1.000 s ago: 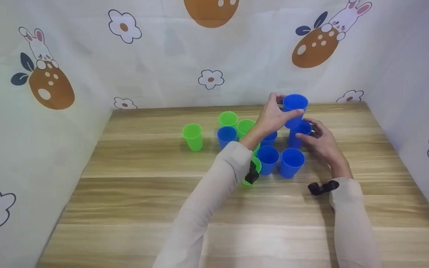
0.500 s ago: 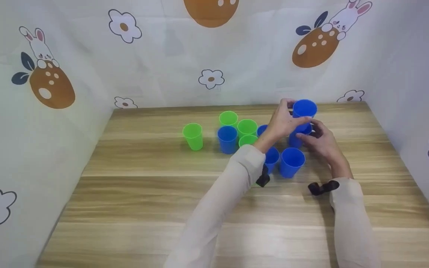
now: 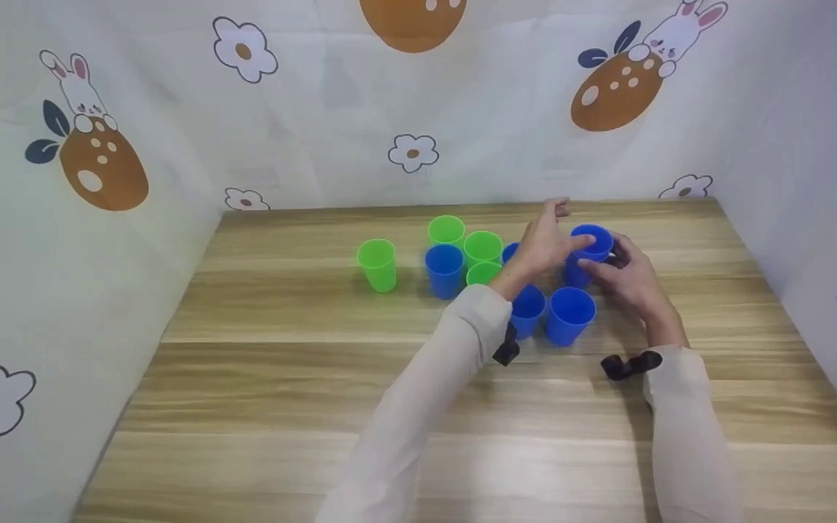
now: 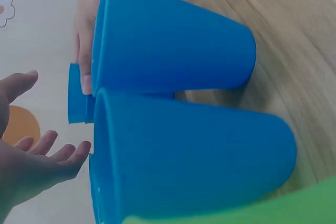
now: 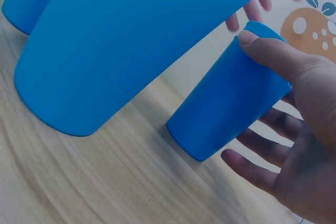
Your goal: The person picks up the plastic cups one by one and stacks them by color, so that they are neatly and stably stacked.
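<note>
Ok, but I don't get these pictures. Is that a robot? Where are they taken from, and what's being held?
No robot, just a person's bare left hand and right hand. The wide picture is taken from the person's head, looking down. The two close-ups are taken from the wrists, one each, so the cups look big and tipped over there. Really, green cups and blue cups stand upright on a wooden table. The right hand holds a stack: one blue cup inside another. The left hand is close by, fingers open, gripping nothing.

Blue cups (image 3: 569,327) and green cups (image 3: 381,272) are solid-coloured. Tabletop (image 3: 259,407) is grained in light brown. Off-white backdrop (image 3: 324,94) is printed with brown fruits (image 3: 119,176), white rabbits (image 3: 78,94), flowers (image 3: 245,51).
</note>
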Available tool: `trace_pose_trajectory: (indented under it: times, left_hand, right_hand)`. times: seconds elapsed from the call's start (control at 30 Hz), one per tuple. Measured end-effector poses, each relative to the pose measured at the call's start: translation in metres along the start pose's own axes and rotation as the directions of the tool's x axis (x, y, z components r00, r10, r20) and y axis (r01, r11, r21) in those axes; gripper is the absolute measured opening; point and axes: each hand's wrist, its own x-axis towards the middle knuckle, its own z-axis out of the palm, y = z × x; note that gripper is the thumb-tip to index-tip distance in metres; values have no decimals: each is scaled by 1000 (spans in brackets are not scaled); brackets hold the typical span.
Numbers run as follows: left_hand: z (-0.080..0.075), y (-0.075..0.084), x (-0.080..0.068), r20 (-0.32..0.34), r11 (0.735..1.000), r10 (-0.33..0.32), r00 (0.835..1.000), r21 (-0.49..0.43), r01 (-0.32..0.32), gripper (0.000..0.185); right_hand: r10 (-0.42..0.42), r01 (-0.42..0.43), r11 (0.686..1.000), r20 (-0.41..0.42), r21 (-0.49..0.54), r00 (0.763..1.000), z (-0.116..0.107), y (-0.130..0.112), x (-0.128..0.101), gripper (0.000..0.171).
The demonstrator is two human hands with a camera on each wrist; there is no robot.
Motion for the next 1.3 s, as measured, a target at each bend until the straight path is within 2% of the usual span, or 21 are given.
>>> trace_pose_trajectory:
  times: [0.23, 0.43, 0.7, 0.87, 1.1, 1.3]
  left_hand:
    - [-28, -4, -5, -56, 996, 88, 994, -14, -89, 65]
    - [-49, -10, -17, -46, 991, 121, 992, -48, -124, 63]
    - [-82, -29, -41, -46, 956, 191, 981, -219, -196, 60]
    - [-101, -43, -56, -100, 948, 201, 974, -232, -220, 59]
    - [-126, -66, -75, -200, 952, 203, 958, -189, -241, 58]
    - [-135, -90, -84, -234, 963, 172, 957, -167, -214, 61]
  right_hand:
    - [-9, 9, 999, -3, 30, 1000, -3, 0, 0, 89]
    - [0, 0, 1000, -11, 1, 1000, -5, 0, -2, 92]
    - [-10, 10, 1000, -8, 0, 1000, -3, -1, -2, 91]
    - [3, -3, 1000, 3, -15, 1000, -1, -2, -2, 93]
    - [2, -2, 1000, 12, 12, 1000, 2, -2, -3, 90]
    - [7, -7, 1000, 12, 27, 1000, 2, -1, -2, 91]
